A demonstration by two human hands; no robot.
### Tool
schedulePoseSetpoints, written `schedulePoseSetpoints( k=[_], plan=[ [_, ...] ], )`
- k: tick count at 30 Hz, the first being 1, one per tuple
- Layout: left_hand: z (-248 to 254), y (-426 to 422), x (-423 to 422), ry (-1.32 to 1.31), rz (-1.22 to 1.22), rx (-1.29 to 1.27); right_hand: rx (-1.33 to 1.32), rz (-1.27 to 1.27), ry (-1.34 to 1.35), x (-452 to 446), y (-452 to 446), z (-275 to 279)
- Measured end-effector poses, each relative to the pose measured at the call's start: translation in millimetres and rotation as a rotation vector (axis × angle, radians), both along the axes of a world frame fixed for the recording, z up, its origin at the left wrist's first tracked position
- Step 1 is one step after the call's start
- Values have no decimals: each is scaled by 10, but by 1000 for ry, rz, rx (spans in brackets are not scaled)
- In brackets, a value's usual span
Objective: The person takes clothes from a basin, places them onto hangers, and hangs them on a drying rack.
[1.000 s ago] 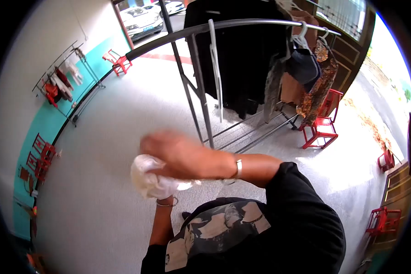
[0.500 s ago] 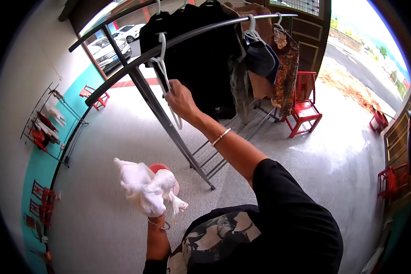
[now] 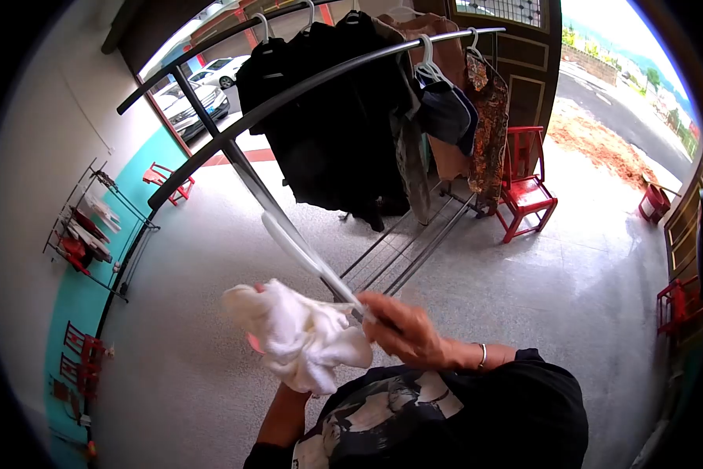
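A bunched white cloth sits over my left hand, which grips it from below; the fingers are hidden in its folds. My right hand is closed round one end of a white clothes hanger, close beside the cloth. The hanger slants up and to the left, blurred, in front of the rack's leg. Behind the cloth, small parts of something pink show at its left edge.
A metal clothes rack stands ahead, with black garments, caps and a patterned garment hung on it. A red chair is right of it. A second rack stands along the left wall.
My right hand has taken the white hanger off the rack and brought it down beside the cloth. My left hand has moved slightly right with the cloth.
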State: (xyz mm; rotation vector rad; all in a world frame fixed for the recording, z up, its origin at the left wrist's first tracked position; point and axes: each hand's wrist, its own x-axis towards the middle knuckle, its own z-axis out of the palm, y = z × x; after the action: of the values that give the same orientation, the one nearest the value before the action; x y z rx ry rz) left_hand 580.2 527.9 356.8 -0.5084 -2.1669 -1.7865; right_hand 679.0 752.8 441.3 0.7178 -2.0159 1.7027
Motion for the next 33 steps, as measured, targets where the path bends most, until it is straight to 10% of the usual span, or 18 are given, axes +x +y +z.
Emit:
schedulePoseSetpoints(
  k=[16, 28, 33],
  plan=[
    [408, 137, 408, 318, 130, -313, 330, 448, 173, 135, -230, 122],
    [1975, 893, 314, 483, 120, -1185, -61, 899, -71, -41, -308, 104],
    [1715, 551, -302, 232, -202, -1347, -162, 785, -397, -136, 29, 316]
  ],
)
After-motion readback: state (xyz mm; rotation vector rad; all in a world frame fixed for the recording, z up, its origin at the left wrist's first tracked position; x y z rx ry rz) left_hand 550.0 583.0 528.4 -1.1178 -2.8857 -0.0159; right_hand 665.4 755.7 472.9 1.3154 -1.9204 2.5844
